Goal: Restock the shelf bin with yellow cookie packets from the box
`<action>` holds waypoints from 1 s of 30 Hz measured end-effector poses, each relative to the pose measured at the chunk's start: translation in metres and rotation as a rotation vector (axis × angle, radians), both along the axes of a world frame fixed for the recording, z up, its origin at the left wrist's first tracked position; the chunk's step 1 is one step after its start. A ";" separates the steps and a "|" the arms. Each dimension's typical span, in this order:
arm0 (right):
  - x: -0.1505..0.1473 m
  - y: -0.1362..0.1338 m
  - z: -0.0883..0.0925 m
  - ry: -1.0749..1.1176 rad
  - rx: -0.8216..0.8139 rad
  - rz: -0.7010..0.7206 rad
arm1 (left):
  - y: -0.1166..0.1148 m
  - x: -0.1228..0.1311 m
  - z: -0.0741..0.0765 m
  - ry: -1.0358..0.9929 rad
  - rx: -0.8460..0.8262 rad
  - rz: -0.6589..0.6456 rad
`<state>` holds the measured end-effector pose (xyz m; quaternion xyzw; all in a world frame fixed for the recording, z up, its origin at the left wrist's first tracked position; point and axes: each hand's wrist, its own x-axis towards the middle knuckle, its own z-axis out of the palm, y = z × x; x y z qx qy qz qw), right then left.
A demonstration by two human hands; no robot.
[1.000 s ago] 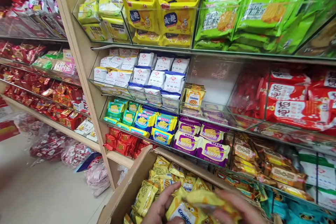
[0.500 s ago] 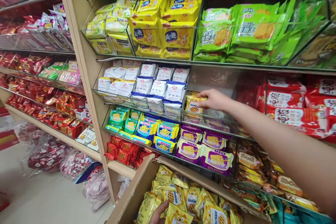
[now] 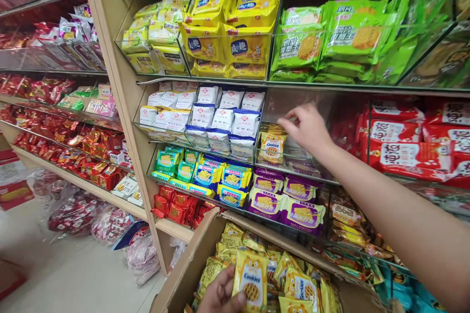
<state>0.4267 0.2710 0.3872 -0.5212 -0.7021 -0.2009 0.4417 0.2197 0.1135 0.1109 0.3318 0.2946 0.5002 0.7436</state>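
Note:
My left hand (image 3: 223, 291) grips a yellow cookie packet (image 3: 251, 279) by its left side, above an open cardboard box (image 3: 191, 259). Inside the box lie several more yellow cookie packets (image 3: 301, 287). My right hand (image 3: 306, 126) is raised at the middle shelf compartment, fingers apart with nothing in them. Just below and left of its fingertips, a yellow cookie packet (image 3: 272, 146) stands upright behind the clear front panel. Another packet shows partly behind that one.
White and blue packets (image 3: 222, 120) fill the bins to the left. Purple soda biscuits (image 3: 282, 205) lie on the tier below, red packets (image 3: 407, 142) to the right, green biscuits (image 3: 356, 34) above. A wooden upright (image 3: 117, 107) divides the shelving. Bagged goods (image 3: 77, 215) lie on the floor.
My right hand has let go of the cookie packet on the shelf and lifted off it. My left hand has risen in the box with a cookie packet turned front-up.

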 end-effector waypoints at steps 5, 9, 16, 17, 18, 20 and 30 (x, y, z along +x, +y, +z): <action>-0.028 -0.105 -0.067 0.126 0.038 0.299 | 0.003 0.002 0.066 0.122 0.013 0.028; -0.038 -0.144 -0.147 0.338 -0.544 0.280 | 0.003 0.012 0.090 0.101 0.133 -0.126; -0.022 -0.141 -0.196 0.996 -0.734 0.260 | -0.004 0.037 0.066 0.061 0.062 -0.080; -0.025 -0.145 -0.200 1.080 -0.742 0.258 | -0.005 0.039 0.061 0.065 0.036 -0.048; -0.030 -0.149 -0.205 1.175 -0.746 0.266 | -0.006 0.041 0.057 0.072 0.015 -0.007; -0.043 -0.160 -0.215 1.364 -0.712 0.336 | -0.008 0.041 0.052 0.100 -0.016 0.092; -0.007 -0.151 -0.089 0.810 -0.113 0.232 | 0.000 -0.001 0.040 0.463 0.278 0.094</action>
